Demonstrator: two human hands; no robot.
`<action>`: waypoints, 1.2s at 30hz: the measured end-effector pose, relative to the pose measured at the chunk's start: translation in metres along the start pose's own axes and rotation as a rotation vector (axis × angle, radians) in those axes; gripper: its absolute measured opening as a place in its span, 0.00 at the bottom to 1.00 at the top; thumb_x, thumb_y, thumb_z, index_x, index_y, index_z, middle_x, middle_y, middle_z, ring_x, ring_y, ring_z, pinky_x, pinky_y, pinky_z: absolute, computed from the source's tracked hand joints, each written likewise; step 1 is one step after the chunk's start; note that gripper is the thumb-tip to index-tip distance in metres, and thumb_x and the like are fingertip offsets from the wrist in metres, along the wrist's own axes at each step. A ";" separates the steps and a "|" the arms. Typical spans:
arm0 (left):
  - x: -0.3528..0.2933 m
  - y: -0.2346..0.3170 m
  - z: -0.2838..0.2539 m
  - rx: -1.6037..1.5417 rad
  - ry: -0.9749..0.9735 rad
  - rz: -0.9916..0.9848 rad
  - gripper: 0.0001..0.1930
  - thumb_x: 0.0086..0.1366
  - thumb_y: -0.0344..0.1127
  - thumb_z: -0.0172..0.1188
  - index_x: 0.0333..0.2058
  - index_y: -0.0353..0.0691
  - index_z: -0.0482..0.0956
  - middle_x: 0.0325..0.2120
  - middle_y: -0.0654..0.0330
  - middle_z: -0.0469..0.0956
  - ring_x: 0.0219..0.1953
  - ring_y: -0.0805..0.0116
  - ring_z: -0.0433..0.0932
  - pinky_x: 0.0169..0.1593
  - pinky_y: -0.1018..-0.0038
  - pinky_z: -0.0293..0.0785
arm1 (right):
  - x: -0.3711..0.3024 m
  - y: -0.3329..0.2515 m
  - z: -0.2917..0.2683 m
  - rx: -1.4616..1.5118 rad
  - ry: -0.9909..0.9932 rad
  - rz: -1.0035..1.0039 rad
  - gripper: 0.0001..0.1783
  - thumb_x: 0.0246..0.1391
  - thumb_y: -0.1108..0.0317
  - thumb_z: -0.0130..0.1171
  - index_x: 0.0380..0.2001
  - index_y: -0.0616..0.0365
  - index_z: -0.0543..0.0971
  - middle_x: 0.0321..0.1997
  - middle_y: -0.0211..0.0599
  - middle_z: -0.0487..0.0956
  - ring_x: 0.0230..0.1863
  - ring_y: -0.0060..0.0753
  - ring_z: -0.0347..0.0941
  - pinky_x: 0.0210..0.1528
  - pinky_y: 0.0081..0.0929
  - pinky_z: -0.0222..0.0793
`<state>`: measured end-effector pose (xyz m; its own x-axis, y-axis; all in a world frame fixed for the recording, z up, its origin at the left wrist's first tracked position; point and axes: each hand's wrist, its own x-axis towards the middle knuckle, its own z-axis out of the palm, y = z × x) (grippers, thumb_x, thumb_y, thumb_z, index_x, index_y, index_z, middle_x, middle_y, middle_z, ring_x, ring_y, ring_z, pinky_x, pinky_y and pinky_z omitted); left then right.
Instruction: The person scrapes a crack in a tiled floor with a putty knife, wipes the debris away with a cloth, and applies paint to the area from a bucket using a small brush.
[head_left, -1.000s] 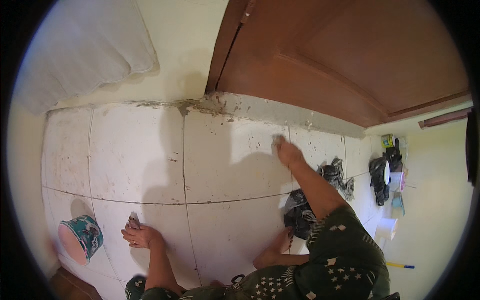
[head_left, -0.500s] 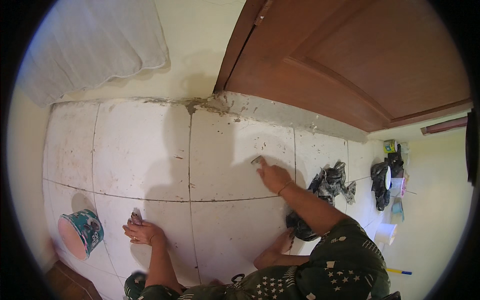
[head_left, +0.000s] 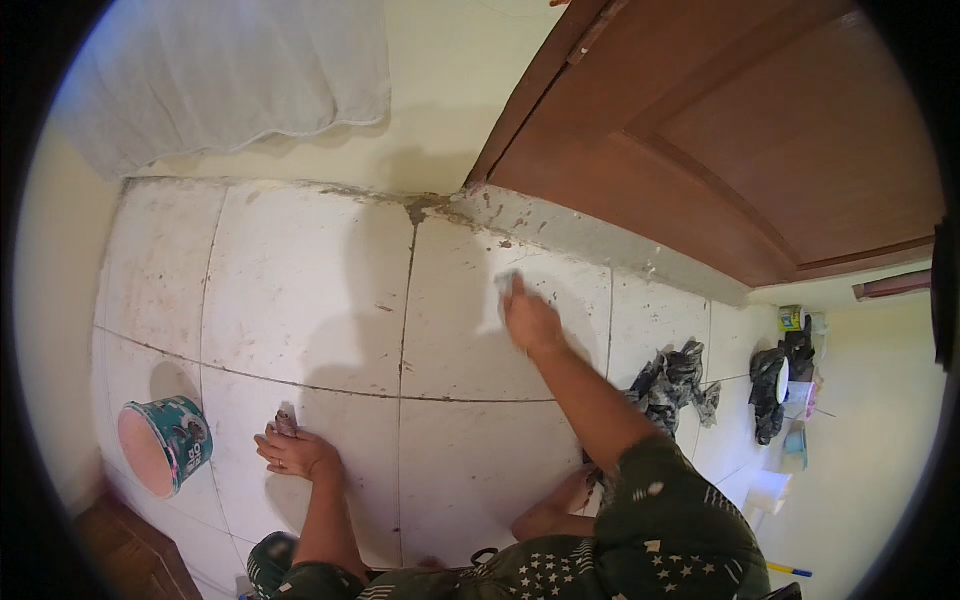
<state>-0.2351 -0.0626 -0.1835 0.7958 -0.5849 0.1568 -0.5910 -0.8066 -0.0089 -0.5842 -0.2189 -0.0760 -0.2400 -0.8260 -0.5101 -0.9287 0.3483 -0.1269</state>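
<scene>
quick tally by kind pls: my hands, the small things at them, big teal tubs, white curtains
Hands: 2 (left hand, right hand)
Small things at the hands: 2 (brownish piece at the left, pale piece in the right, blurred)
Big teal tub: 1
White curtain: 1
Total: 6

1. The floor tiles [head_left: 290, 270] look ceramic, smooth and faintly glossy, with rough dark specks.
2. The door [head_left: 800, 130] is brown wood with a low sheen.
3. Beneath it, the cement strip [head_left: 600, 246] is matt and coarse.
4. The wall [head_left: 450, 80] has matt paint.
5. The curtain [head_left: 240, 80] is thin, dull cloth.
6. The bucket [head_left: 190, 440] is smooth plastic.
7. The black bag [head_left: 670, 390] is crumpled, shiny plastic.
8. The sleeve [head_left: 680, 510] is matt printed cloth.
</scene>
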 end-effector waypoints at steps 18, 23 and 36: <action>0.000 0.013 -0.009 0.030 -0.014 -0.015 0.20 0.59 0.35 0.51 0.51 0.43 0.63 0.57 0.55 0.55 0.60 0.58 0.54 0.59 0.53 0.51 | 0.057 -0.004 0.014 0.035 0.066 -0.187 0.27 0.58 0.56 0.37 0.54 0.65 0.61 0.39 0.58 0.75 0.43 0.58 0.70 0.47 0.44 0.65; 0.003 0.015 -0.021 0.057 -0.095 -0.048 0.19 0.59 0.34 0.51 0.50 0.43 0.63 0.57 0.55 0.55 0.61 0.59 0.53 0.59 0.52 0.51 | 0.069 0.047 0.007 0.222 0.176 -0.117 0.29 0.59 0.54 0.36 0.55 0.66 0.61 0.38 0.60 0.74 0.42 0.59 0.70 0.43 0.39 0.68; 0.000 0.009 -0.007 -0.025 -0.020 -0.020 0.20 0.61 0.35 0.48 0.52 0.43 0.63 0.58 0.55 0.55 0.61 0.57 0.52 0.59 0.51 0.48 | 0.071 0.001 -0.004 0.247 0.257 0.026 0.33 0.59 0.47 0.33 0.39 0.70 0.73 0.46 0.59 0.72 0.51 0.57 0.67 0.54 0.42 0.60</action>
<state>-0.2412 -0.0691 -0.1765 0.8101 -0.5701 0.1367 -0.5776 -0.8161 0.0192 -0.6030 -0.2790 -0.1084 -0.3550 -0.8889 -0.2894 -0.8328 0.4414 -0.3342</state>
